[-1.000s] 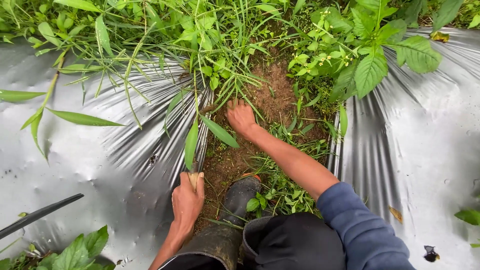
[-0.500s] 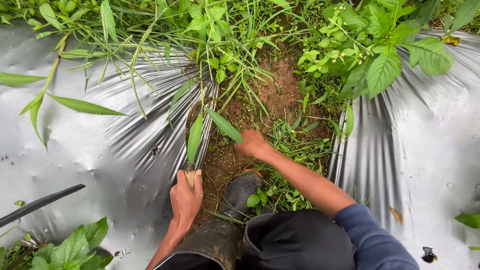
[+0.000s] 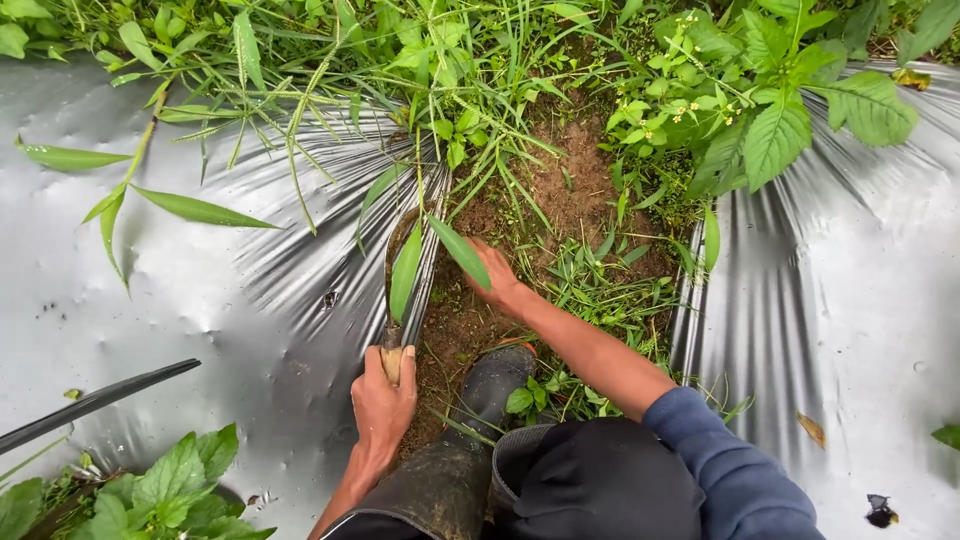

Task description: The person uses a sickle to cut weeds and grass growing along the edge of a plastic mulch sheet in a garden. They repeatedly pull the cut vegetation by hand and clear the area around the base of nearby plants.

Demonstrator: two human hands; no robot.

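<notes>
Down near the bottom middle, the left hand (image 3: 383, 408) is wrapped tight round one curved sickle with a wooden handle (image 3: 391, 300). Above it, the right hand (image 3: 497, 279) presses flat, fingers spread, on brown dirt (image 3: 570, 190) between two shiny silver plastic sheets (image 3: 200, 300). One muddy black rubber boot (image 3: 478, 400) stands below.

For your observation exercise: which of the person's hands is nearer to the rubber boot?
Left. The left hand, gripping a wooden tool handle, sits just beside the rubber boot. The right hand reaches farther up the soil strip.

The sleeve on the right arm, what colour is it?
The sleeve is dark blue, pushed up above the forearm; the head view shows it.
</notes>
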